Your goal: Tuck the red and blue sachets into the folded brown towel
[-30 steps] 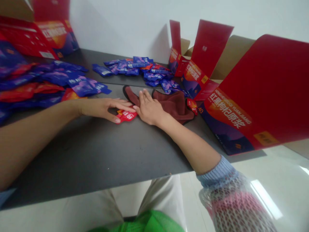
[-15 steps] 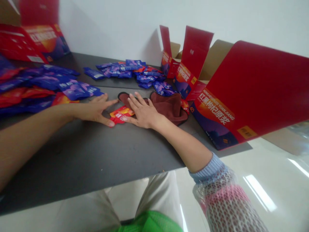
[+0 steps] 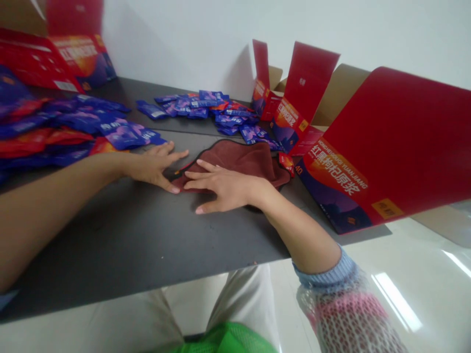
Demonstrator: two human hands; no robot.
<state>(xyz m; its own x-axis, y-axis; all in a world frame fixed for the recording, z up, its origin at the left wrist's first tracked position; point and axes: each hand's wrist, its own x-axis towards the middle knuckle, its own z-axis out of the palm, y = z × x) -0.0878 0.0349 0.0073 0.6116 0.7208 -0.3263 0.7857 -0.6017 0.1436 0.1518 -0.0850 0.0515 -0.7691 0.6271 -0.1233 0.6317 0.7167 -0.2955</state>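
Observation:
My right hand (image 3: 228,187) lies with spread fingers on a brown cloth (image 3: 239,157) with a dark edging, holding nothing. Under the cloth's left end a red sachet is nearly hidden; only a thin red and yellow edge shows. Just left of it, my left hand (image 3: 156,164) has its thumb and fingers apart, the thumb tip at the cloth's edge. Another red sachet (image 3: 287,164) pokes out at the cloth's right side. Blue sachets (image 3: 125,133) lie piled beyond my left hand, with red ones among them.
A second heap of blue and red sachets (image 3: 195,105) lies near the wall. Open red boxes stand along the right: a large box (image 3: 331,191), a middle box (image 3: 289,122) and a small one (image 3: 260,93). Another red box (image 3: 83,59) is at the back left. The grey table (image 3: 140,245) ends before my knees.
The cloth has spread leftward over the red sachet, which showed plainly before. My right hand has shifted slightly right and nearer to me. My left hand stays beside the sachet.

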